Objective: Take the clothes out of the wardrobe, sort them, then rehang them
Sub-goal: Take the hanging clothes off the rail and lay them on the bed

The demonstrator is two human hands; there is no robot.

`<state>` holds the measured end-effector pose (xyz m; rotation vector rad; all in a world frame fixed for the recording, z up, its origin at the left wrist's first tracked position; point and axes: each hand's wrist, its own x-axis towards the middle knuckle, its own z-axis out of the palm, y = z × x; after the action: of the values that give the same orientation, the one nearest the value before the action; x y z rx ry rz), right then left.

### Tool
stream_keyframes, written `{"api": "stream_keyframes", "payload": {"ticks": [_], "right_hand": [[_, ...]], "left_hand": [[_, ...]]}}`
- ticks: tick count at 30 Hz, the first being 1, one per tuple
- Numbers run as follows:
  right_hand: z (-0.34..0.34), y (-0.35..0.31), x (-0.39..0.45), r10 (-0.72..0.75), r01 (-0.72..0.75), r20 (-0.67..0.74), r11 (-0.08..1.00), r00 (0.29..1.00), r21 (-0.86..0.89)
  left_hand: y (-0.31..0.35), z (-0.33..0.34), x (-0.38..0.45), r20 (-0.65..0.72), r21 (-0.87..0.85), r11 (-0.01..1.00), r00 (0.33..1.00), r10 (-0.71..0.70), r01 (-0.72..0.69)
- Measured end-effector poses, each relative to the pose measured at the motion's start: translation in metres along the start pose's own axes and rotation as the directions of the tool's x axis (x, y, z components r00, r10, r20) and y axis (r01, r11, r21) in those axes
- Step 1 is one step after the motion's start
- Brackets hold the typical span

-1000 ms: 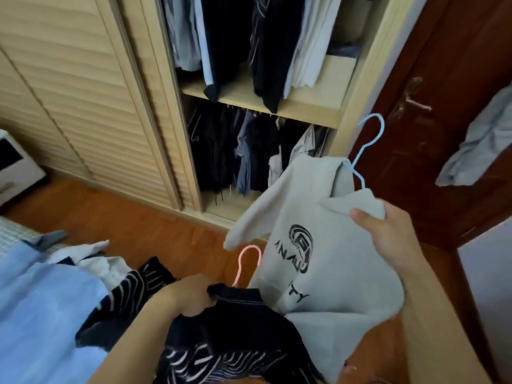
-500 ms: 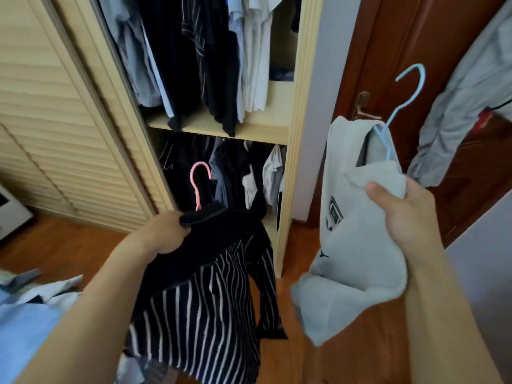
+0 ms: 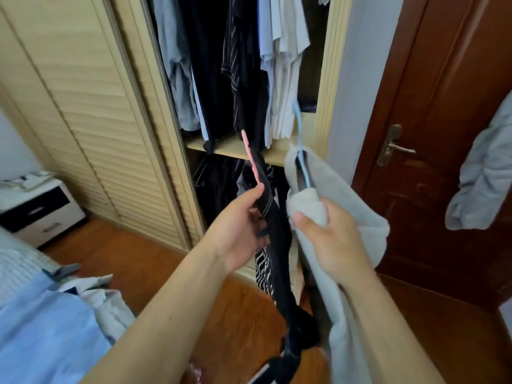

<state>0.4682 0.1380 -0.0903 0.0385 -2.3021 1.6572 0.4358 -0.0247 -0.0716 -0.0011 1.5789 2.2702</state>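
Holding up two tops before the open wardrobe, the left hand pinches a soft, floppy striped shirt by its pink hanger — the best hold — while the right hand grips a thick grey sweatshirt near its blue hanger.

In front of the open wardrobe, two hands hold hangered garments side by side: the left hand a shirt, the right hand a sweatshirt, with a door to the wardrobe's right.
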Motion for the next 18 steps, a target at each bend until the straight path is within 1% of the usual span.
{"api": "stream_keyframes", "payload": {"ticks": [2,4,7,11,13,16,17,18], "right_hand": [[0.022,0.017,-0.010,0.022,-0.021,0.093,1.000,0.995,-0.007],[0.028,0.034,-0.017,0.034,-0.026,0.149,0.998,0.988,-0.050],[0.021,0.049,-0.026,0.036,-0.013,0.229,0.995,0.973,-0.102],[0.023,0.068,-0.042,0.105,-0.052,0.349,0.986,0.931,-0.159],[0.030,0.076,-0.047,0.131,-0.044,0.412,0.976,0.902,-0.214],[0.047,0.086,-0.055,0.155,0.004,0.481,0.950,0.863,-0.313],[0.052,0.088,-0.059,0.159,0.007,0.483,0.946,0.861,-0.324],[0.057,0.090,-0.064,0.159,0.002,0.473,0.947,0.867,-0.321]], "left_hand": [[-0.018,0.002,0.002,-0.058,-0.030,1.000,0.998,-0.006,0.004],[-0.037,-0.002,0.004,-0.094,-0.008,1.000,0.996,-0.003,0.003],[-0.059,-0.008,-0.002,-0.107,0.017,0.995,0.990,-0.092,0.094],[-0.080,-0.021,-0.006,-0.117,0.066,0.982,0.979,-0.169,0.177],[-0.088,-0.026,-0.008,-0.166,0.073,0.982,0.973,-0.163,0.177],[-0.100,-0.027,-0.019,-0.271,0.019,0.988,0.952,-0.144,0.155],[-0.100,-0.028,-0.023,-0.293,0.041,0.988,0.947,-0.132,0.151],[-0.099,-0.030,-0.026,-0.313,0.127,0.981,0.944,-0.104,0.150]]}}
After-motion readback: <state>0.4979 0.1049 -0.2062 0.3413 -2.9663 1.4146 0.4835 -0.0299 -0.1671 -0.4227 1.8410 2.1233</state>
